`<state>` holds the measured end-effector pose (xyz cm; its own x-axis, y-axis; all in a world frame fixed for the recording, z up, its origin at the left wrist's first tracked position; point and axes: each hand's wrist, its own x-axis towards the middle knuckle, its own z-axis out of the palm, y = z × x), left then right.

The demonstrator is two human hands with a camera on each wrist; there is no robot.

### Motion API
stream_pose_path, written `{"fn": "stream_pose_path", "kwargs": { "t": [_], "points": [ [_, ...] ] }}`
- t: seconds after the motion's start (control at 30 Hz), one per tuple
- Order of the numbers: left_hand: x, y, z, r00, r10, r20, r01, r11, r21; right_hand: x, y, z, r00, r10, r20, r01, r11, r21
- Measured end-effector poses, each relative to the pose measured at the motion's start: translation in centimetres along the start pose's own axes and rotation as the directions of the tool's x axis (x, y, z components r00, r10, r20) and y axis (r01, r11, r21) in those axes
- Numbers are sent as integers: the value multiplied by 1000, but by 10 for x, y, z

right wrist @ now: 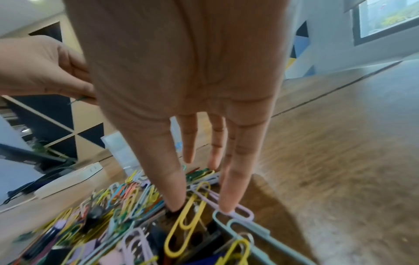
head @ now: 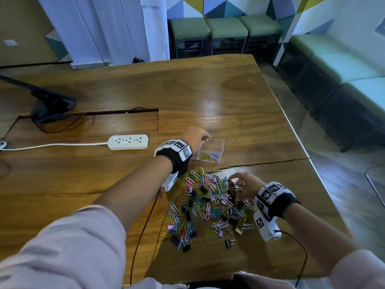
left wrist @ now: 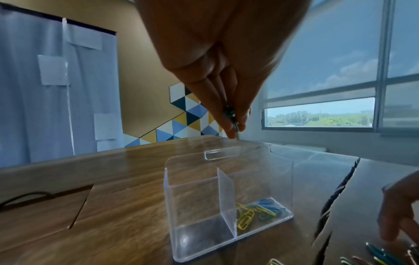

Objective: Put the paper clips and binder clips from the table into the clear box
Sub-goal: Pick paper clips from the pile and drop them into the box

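Head view: left hand [head: 195,135] pinches one green paper clip [left wrist: 231,114] above the clear box [head: 220,145]; right hand [head: 245,187] spread wide.

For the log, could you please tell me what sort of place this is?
Probably an office lounge or meeting room: a big wooden table with a power strip, green stools along a patterned wall, and a large window.

Wooden table [head: 208,90], green stools [head: 227,28], triangle-patterned wall [head: 218,5], bright window [left wrist: 328,71]

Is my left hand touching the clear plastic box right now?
Apart. The left wrist view shows the left hand, pinching a green paper clip, above the clear plastic box, with wall and table visible between them.
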<state>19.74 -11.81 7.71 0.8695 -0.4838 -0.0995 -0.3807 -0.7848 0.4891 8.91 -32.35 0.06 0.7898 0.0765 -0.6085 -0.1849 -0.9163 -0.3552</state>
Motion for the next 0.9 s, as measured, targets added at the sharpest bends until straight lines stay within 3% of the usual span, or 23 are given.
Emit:
{"fn": "stream_pose_path", "kwargs": {
  "t": [0.27,0.73,0.9],
  "points": [
    [17,-1,17,983,-12,183,-25,979,202,14,-8,-4,996,-87,20,89,979,-184],
    [17,-15,33,982,-23,186,9,997,75,10,-11,-6,993,-110,-39,104,984,-146],
    [17,-15,38,959,-13,285,-24,992,127,11,-12,-6,995,-90,-33,83,982,-169]
  ]
}}
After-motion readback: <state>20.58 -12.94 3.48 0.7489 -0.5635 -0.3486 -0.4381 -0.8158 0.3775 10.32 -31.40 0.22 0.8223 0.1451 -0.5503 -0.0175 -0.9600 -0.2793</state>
